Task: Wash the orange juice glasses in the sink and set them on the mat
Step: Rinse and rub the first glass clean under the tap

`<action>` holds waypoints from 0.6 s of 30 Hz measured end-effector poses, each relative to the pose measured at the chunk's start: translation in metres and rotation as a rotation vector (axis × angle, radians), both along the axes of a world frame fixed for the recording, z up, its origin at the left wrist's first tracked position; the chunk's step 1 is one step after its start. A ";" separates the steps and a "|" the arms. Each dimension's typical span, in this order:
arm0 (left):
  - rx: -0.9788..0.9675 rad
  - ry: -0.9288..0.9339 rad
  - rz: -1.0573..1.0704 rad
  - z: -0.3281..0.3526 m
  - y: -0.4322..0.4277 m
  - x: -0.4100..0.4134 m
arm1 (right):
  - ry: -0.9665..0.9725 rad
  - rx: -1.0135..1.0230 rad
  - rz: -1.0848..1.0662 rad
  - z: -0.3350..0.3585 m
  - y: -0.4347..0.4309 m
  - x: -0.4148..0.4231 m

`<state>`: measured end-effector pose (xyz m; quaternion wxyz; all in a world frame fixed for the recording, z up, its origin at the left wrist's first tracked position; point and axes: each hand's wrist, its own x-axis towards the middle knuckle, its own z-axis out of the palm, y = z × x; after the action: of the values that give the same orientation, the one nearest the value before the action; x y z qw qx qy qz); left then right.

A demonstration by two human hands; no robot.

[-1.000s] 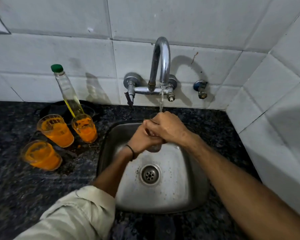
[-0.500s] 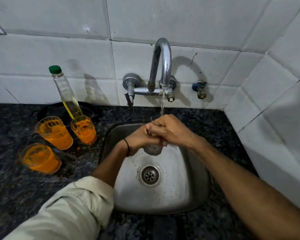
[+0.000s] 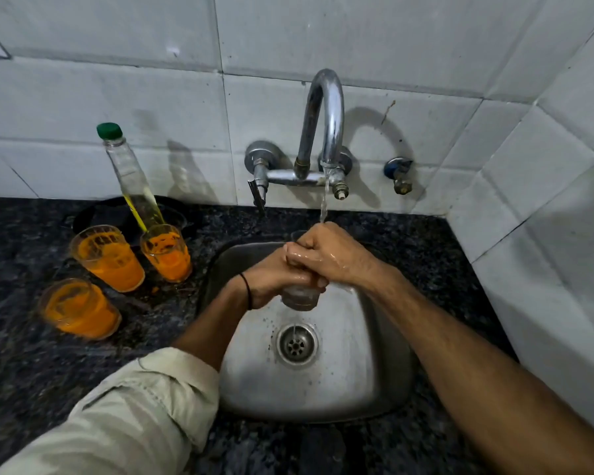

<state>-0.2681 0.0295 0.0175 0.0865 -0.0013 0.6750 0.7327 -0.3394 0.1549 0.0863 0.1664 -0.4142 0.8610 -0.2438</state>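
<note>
Glass being washed (image 3: pixel 299 298): centre of the frame, held over the sink bowl under the tap stream; only its clear base shows below the hands and a bit of rim above them.
Left hand (image 3: pixel 271 279): fingers curled and pressed around the glass from the left; a dark band circles the wrist.
Right hand (image 3: pixel 326 255): wet, fingers wrapped tightly over the glass and over the left fingers.
Tap (image 3: pixel 323 132): upper centre, wall-mounted; a thin stream of water falls onto the right hand.
Sink (image 3: pixel 374 371): steel bowl, lower centre, drain just below the hands.
Orange juice glasses (image 3: pixel 108 258): three, left of the frame on the dark counter (image 3: pixel 31 354), streaked with orange residue, well apart from the sink.
Bottle (image 3: pixel 131 176): green-capped, behind the glasses, holding a little yellow liquid.
</note>
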 end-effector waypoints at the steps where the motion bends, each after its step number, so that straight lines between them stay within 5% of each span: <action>1: -0.042 -0.011 0.085 0.001 0.007 0.001 | 0.028 0.008 -0.055 -0.001 -0.003 0.001; 5: -0.535 0.056 0.615 -0.013 0.037 -0.012 | 0.140 0.147 -0.306 -0.010 -0.022 0.023; 11: -0.385 0.142 0.512 -0.030 0.013 -0.004 | 0.247 0.286 0.308 -0.016 0.027 0.009; 14: -0.397 0.190 0.468 -0.030 0.016 -0.001 | 0.589 0.489 0.610 0.001 0.041 -0.022; 18: -0.247 0.242 0.598 -0.027 0.033 -0.009 | 0.481 0.519 0.409 0.008 0.023 -0.007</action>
<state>-0.2768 0.0625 -0.0092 -0.2136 -0.1224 0.7339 0.6330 -0.3461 0.1777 0.0940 0.1042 -0.5665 0.8080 0.1235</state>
